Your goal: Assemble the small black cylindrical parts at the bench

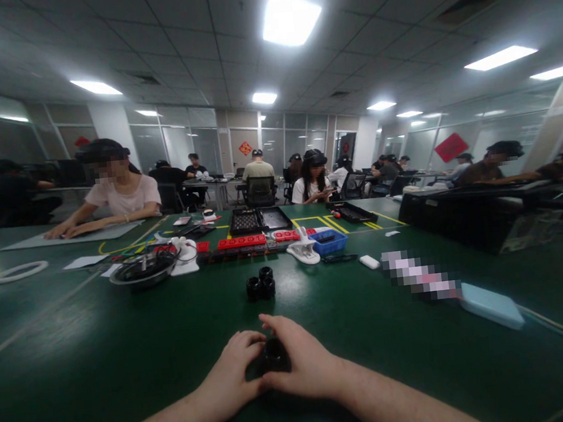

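Observation:
On the green table a round black part [275,354] stands between my two hands, near the front. My right hand [304,359] curves around its right side, thumb and fingers wrapped against it. From the left, my left hand [235,370] reaches in with curved fingers, its fingertips and thumb close to the black part; whether they touch it is hard to make out. Just beyond my hands, several similar black round parts [260,285] stand grouped together.
Across the middle lie a metal bowl [143,282] with cables, red strips [242,242], a white clamp-like object [304,249] and a blue basket [330,247]. At right are a light-blue case [492,305] and black box [463,219]. People sit beyond.

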Motion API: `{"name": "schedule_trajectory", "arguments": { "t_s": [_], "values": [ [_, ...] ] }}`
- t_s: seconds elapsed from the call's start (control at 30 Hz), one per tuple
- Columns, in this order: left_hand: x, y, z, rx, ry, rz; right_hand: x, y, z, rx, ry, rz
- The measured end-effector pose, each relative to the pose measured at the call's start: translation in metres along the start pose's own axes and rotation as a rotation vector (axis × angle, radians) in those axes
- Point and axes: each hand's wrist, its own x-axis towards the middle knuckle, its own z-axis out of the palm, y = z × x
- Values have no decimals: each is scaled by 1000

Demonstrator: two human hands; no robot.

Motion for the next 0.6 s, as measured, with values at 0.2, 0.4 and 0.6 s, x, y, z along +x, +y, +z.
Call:
{"name": "schedule_trajectory", "arguments": {
  "t_s": [0.2,0.4,0.6],
  "values": [
    [-1,2,-1,10,-3,-3,1,1,2,-33,5,4],
    [0,0,0,38,24,24,-1,0,2,66,-28,-69],
    [0,1,0,10,29,30,-1,-1,-2,53,-18,-63]
  ]
}}
